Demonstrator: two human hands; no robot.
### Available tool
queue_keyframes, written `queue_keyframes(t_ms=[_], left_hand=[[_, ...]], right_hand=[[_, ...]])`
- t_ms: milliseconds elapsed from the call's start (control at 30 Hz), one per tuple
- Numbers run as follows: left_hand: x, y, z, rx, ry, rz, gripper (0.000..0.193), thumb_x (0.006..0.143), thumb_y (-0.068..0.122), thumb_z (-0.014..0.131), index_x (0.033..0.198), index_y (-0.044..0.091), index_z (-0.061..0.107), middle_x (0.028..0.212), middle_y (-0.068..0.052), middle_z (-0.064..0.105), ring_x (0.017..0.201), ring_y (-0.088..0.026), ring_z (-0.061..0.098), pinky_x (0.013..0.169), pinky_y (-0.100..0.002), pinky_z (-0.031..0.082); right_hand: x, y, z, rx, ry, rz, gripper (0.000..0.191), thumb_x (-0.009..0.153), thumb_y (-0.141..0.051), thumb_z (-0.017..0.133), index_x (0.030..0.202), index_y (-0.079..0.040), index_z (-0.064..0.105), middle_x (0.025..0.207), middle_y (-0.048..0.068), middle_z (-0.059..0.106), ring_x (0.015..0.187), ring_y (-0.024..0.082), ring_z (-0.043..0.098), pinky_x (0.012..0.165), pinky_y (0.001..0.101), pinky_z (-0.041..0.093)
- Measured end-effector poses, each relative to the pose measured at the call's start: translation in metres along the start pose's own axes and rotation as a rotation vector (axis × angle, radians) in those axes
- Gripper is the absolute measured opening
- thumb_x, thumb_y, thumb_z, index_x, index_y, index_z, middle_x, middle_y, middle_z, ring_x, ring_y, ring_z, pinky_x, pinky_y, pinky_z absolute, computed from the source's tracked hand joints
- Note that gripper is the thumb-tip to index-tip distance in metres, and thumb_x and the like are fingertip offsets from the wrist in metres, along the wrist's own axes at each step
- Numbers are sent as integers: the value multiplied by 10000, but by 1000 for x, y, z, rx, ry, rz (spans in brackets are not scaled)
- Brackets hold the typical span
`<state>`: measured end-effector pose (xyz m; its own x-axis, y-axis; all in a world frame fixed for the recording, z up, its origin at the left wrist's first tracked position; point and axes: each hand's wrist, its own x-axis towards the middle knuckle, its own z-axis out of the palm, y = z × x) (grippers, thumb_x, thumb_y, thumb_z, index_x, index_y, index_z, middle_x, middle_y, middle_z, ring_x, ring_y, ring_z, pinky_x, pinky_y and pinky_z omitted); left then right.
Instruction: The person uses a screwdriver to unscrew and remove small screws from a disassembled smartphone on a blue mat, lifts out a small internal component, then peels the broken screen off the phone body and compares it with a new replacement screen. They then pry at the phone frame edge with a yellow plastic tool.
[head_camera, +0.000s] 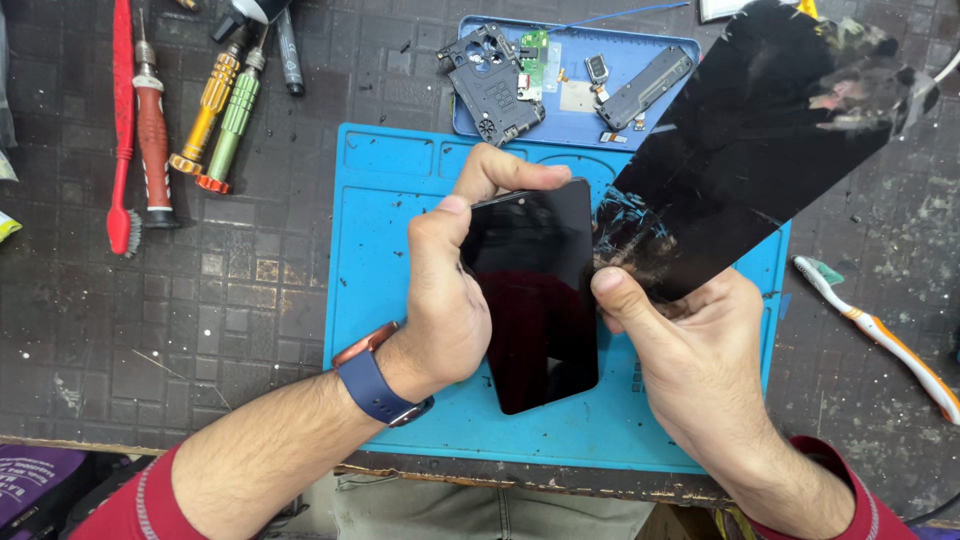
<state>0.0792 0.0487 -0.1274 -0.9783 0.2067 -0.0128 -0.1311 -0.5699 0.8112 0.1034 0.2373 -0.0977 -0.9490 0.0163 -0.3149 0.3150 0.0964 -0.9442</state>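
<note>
My left fingers (520, 178) are clamping the top corner of the dark phone (535, 300), thumb pressing its left edge, left hand (445, 300) arching over it, wrist bending inward. My right fingers (620, 295) are pinching the lower end of a cracked black film (750, 140), which is fanning up and away from the phone's right side; right hand (700, 370) is curling beneath it. Under both, a blue mat (380, 220) is lying on the bench (200, 300); screwdrivers (215, 110) are resting well left.
</note>
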Motion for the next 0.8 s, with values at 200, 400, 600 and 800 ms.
queue_keyframes(t_ms=[200,400,600,800], left_hand=[[0,1,-1,150,-32,9,556,1098,411,223,1197,-15,567,1210,-134,674,1175,-192,626,1089,-376,509],[3,2,1,57,-79,-53,545,1083,393,225,1256,-6,553,1166,-151,683,1102,-193,641,1074,-401,529],[3,3,3,-101,-73,-113,503,1074,381,222,1232,8,519,1134,-173,683,998,-264,682,916,-434,592],[4,7,7,-224,-29,-221,512,1085,404,218,1258,24,514,1157,-191,651,993,-311,699,825,-531,653]], right_hand=[[1,-2,-2,165,-28,-14,76,948,-74,748,950,-1,726,804,5,686,654,70,555,565,232,435],[4,-6,-1,149,-6,-5,76,951,-63,752,955,10,729,822,25,706,659,76,569,576,238,453],[10,-15,-4,-37,-32,-59,81,943,-65,743,977,2,712,854,24,718,716,83,643,628,243,528],[15,-19,-9,4,-134,-129,141,1024,-125,662,1084,2,644,896,25,706,753,83,648,649,256,556]])
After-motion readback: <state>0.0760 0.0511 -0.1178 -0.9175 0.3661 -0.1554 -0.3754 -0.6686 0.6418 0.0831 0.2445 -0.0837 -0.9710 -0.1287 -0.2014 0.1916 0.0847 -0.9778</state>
